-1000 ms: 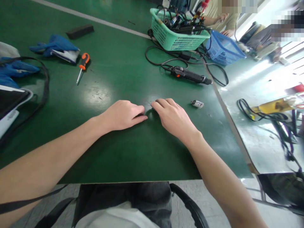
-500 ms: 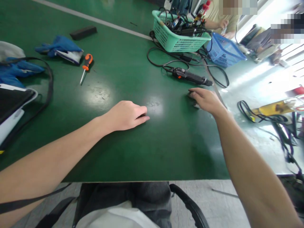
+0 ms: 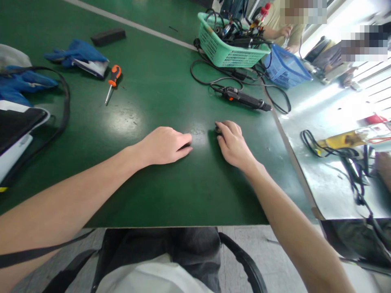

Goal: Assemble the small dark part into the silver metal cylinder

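Observation:
My left hand (image 3: 168, 145) rests on the green table (image 3: 183, 195) with its fingers curled under. A dark gap shows between thumb and forefinger; whether anything is inside is hidden. To its right, my right hand (image 3: 232, 142) is closed on a small dark object (image 3: 218, 130), which peeks out at the fingertips and is mostly covered. Beyond that hand lies a black electric screwdriver (image 3: 244, 99) with a cable. An orange and black hand screwdriver (image 3: 113, 79) lies further off on the left.
A green basket (image 3: 232, 59) full of cables and tools stands at the back beside a blue basket (image 3: 285, 69). Blue gloves (image 3: 77, 55), a dark block (image 3: 108, 37) and a black folder-like item (image 3: 18, 126) lie left. A yellow-handled tool (image 3: 339, 141) lies right. Other people sit beyond.
My right hand has moved left across the table, away from the electric screwdriver's tip and closer to my left hand, carrying the small dark object. The left hand has stayed in place.

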`<state>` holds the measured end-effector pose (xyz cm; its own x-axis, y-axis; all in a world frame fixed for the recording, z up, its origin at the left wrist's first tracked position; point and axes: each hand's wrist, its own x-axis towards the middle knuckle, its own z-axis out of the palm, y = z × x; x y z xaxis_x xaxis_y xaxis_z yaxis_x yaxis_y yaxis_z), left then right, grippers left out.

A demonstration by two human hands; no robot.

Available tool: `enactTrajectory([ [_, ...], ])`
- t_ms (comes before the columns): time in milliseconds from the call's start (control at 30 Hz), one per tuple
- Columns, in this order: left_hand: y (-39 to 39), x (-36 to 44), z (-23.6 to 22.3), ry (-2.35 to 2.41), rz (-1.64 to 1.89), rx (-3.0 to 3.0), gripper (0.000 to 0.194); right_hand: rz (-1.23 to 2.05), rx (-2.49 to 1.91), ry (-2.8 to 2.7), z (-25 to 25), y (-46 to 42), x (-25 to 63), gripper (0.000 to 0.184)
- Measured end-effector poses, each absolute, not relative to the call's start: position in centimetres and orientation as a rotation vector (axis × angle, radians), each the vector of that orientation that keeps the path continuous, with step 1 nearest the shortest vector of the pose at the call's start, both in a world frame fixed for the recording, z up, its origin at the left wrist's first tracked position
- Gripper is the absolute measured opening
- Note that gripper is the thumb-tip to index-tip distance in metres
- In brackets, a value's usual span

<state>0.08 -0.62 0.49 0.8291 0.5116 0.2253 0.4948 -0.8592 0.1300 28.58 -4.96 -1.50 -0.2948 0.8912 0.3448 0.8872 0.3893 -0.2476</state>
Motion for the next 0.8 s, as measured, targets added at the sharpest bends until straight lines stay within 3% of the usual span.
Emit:
enactTrajectory([
  [267, -0.9, 0.1, 0.6, 1.049, 0.509, 2.891, 0.026, 0.104, -1.363, -2.267, -0.9, -5.3, 18.9, 0.056],
  [633, -1.0, 0.1, 0.7, 0.998, 0.471, 2.928, 0.039, 0.203, -1.432, -2.21, 0.3, -5.6, 19.4, 0.056],
  [800, -0.9, 0.1, 0.5, 0.986, 0.442, 2.953, 0.046, 0.081, -1.365, -2.204, 0.4, -6.9, 21.1, 0.051],
])
